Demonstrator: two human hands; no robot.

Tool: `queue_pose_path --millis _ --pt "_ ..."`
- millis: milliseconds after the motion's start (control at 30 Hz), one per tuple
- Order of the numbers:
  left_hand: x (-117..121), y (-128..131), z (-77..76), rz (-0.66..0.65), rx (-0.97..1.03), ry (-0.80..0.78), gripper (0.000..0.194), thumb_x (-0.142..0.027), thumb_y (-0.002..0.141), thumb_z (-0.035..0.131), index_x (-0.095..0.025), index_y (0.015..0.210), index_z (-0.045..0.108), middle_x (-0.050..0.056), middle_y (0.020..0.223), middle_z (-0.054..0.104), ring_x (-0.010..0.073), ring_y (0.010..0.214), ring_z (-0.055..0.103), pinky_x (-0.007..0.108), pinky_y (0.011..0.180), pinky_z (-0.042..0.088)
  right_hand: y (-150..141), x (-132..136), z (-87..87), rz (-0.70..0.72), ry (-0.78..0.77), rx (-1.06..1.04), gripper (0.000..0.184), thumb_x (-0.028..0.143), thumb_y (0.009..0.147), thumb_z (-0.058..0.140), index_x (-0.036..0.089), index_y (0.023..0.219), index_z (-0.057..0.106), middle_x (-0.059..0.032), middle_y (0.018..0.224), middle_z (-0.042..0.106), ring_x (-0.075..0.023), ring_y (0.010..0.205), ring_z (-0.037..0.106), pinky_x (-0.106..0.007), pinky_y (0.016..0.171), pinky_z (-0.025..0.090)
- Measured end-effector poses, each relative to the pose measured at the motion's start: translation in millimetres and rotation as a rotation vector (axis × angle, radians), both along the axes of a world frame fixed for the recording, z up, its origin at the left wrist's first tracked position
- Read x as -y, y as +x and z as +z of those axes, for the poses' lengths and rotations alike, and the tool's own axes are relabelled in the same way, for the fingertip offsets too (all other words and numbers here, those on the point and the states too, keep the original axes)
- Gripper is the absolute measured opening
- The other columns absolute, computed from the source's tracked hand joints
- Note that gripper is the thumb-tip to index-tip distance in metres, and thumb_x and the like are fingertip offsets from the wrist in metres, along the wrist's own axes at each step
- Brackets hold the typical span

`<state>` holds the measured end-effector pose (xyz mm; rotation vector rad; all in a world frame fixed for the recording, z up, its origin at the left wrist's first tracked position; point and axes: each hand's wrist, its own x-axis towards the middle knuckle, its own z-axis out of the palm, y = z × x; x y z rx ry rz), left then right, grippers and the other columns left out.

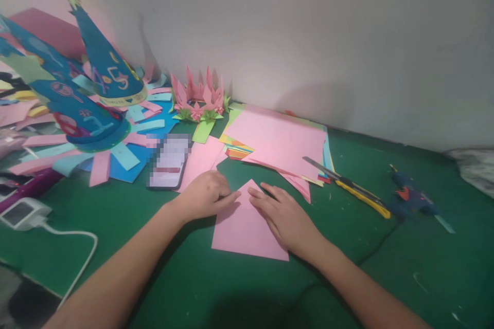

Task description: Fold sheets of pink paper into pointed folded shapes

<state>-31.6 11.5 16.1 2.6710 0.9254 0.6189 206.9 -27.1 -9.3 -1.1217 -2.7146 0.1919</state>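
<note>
A pink sheet of paper [247, 236], its top coming to a point, lies on the green table in front of me. At its upper left edge is my left hand [206, 195], with fingers curled in and the thumb stretched over the paper's edge. My right hand [281, 213] rests on the paper's upper right side, fingers extended and lying flat. Just behind my left hand are another pink paper piece [206, 157] and a phone [170, 162] with a blurred screen.
Stacked coloured paper [278, 136] lies behind my hands. Right of it are a yellow cutter knife [358, 195] and a blue glue gun [415, 198] with a cord. Blue cone hats [102, 56], a pink paper crown [198, 95] and a white charger [27, 213] stand leftward.
</note>
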Motion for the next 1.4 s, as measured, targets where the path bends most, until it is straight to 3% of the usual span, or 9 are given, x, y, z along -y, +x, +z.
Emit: queue_pose_path --millis 267,433,567,900,1033,1100,1200,1300,1400 --pt "0.7 -1.3 -7.6 -0.223 -0.041 0.060 0.048 -0.027 0.092 0.043 -0.016 0.046 0.047 0.000 0.044 0.049 0.0111 0.046 0.042 0.029 0.059 0.034 1.1 -1.0 -1.3 -0.004 -0.019 -0.002 0.041 0.010 0.090 0.040 0.022 0.127 0.051 -0.0037 0.139 0.048 -0.0270 0.127 0.042 -0.050 0.099 0.040" --pt "0.0 3.4 -8.5 0.020 -0.002 0.052 0.042 -0.032 0.092 0.046 -0.016 0.054 0.051 -0.001 0.049 0.047 0.0123 0.052 0.044 0.028 0.057 0.032 2.1 -2.4 -0.9 0.008 -0.018 -0.027 0.039 0.011 0.090 0.040 0.022 0.126 0.053 -0.0042 0.137 0.049 -0.0265 0.127 0.042 -0.050 0.099 0.040" --pt "-2.1 3.3 -9.6 0.183 -0.023 -0.084 0.019 -0.036 0.082 0.061 -0.017 0.083 0.058 0.003 0.080 0.054 0.0182 0.081 0.049 0.033 0.077 0.038 2.3 -2.7 -0.6 0.006 -0.022 -0.046 0.039 0.011 0.090 0.040 0.023 0.124 0.054 -0.0045 0.137 0.050 -0.0267 0.127 0.041 -0.051 0.099 0.041" --pt "-5.1 -24.7 7.6 0.087 -0.138 -0.358 0.026 -0.043 0.076 0.068 -0.020 0.085 0.059 0.003 0.095 0.046 0.0207 0.095 0.041 0.033 0.081 0.037 1.1 -1.9 0.7 -0.005 -0.041 -0.078 0.035 0.012 0.092 0.039 0.023 0.122 0.054 -0.0042 0.135 0.052 -0.0255 0.126 0.041 -0.049 0.098 0.041" --pt "-6.6 -18.3 7.9 -0.001 -0.030 -0.287 0.025 -0.043 0.076 0.067 -0.019 0.083 0.061 0.003 0.091 0.052 0.0190 0.093 0.046 0.033 0.086 0.038 0.0 -2.4 1.6 -0.021 -0.024 -0.106 0.026 0.025 0.093 0.045 0.020 0.114 0.058 -0.0088 0.136 0.050 -0.0262 0.120 0.046 -0.047 0.097 0.041" --pt "-4.8 -9.1 4.2 -0.051 0.042 -0.263 0.020 -0.038 0.085 0.059 -0.018 0.089 0.061 0.004 0.090 0.056 0.0176 0.093 0.050 0.032 0.086 0.040 -0.5 -2.9 1.8 -0.038 -0.017 -0.132 0.025 0.032 0.090 0.050 0.019 0.110 0.059 -0.0116 0.131 0.053 -0.0258 0.112 0.051 -0.045 0.093 0.044" --pt "0.6 6.2 -4.4 -0.129 0.079 -0.241 0.016 -0.029 0.090 0.052 -0.017 0.093 0.062 0.007 0.102 0.060 0.0173 0.099 0.054 0.030 0.089 0.042 -1.0 -3.6 1.4 -0.062 -0.032 -0.193 0.028 0.037 0.088 0.054 0.019 0.109 0.058 -0.0124 0.119 0.059 -0.0252 0.104 0.055 -0.043 0.088 0.047" --pt "5.6 18.7 -12.4 -0.080 0.069 -0.154 0.020 -0.025 0.092 0.046 -0.015 0.089 0.063 0.009 0.101 0.061 0.0180 0.094 0.057 0.031 0.086 0.045 -1.7 -3.9 1.7 -0.094 -0.052 -0.288 0.030 0.038 0.086 0.056 0.018 0.109 0.055 -0.0126 0.114 0.060 -0.0255 0.103 0.056 -0.041 0.085 0.048" --pt "8.4 28.2 -17.1 -0.011 0.031 -0.089 0.024 -0.024 0.092 0.044 -0.013 0.083 0.063 0.009 0.089 0.062 0.0186 0.084 0.058 0.032 0.078 0.047 -2.2 -3.9 3.5 -0.192 -0.092 -0.392 0.022 0.033 0.088 0.053 0.020 0.105 0.054 -0.0092 0.100 0.065 -0.0220 0.088 0.061 -0.035 0.075 0.051"
